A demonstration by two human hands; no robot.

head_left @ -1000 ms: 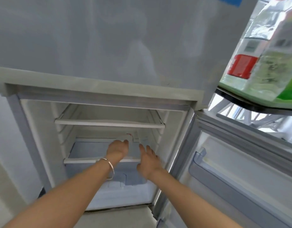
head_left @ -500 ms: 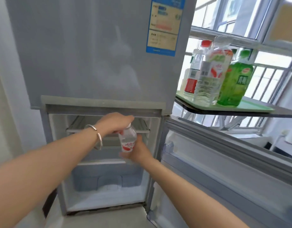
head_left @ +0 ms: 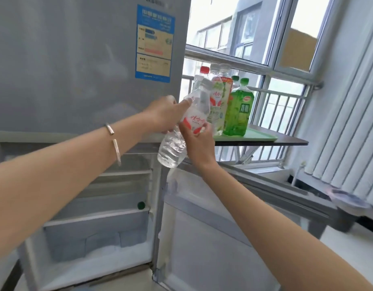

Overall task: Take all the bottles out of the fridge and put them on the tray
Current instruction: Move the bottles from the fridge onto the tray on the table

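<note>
I see the clear water bottle [head_left: 182,131] in mid-air, tilted, neck up toward the tray, base down toward the fridge opening. It sits just short of the tray [head_left: 257,137], not on it yet. Left hand [head_left: 163,115] wraps the upper part near the shoulder; right hand [head_left: 197,141] clasps the labelled middle from below, fingers curled round it. Both closed on this one bottle.

On the tray: a red-capped bottle [head_left: 201,77], a clear labelled bottle [head_left: 220,101], a green bottle [head_left: 239,110], possibly more behind, can't tell. Tray rests on a dark table [head_left: 295,141] by the window.

Below the bottle, the fridge [head_left: 97,217] is open; shelves look bare except a small green cap-like thing [head_left: 141,205] at the right edge. I judge the task nearly done: place this one, check that green item.
</note>
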